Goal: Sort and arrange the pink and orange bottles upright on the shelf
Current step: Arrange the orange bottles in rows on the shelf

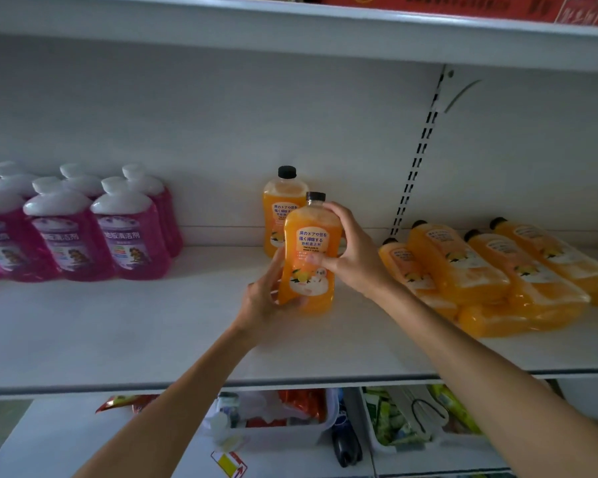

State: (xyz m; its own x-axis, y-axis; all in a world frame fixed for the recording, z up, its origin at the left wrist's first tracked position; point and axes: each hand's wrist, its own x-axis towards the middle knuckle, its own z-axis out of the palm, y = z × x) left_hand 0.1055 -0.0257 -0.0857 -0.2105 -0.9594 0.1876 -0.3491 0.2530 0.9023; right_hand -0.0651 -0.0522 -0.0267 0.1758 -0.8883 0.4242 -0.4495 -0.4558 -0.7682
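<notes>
While both hands grip, glossy curved orange bottle tilts.

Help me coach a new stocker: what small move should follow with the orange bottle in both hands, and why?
Probably set the held orange bottle upright on the shelf, in front of the standing orange bottle. The left hand grips its base, the right hand its side, and it tilts slightly; other orange bottles lie flat at right.
</notes>
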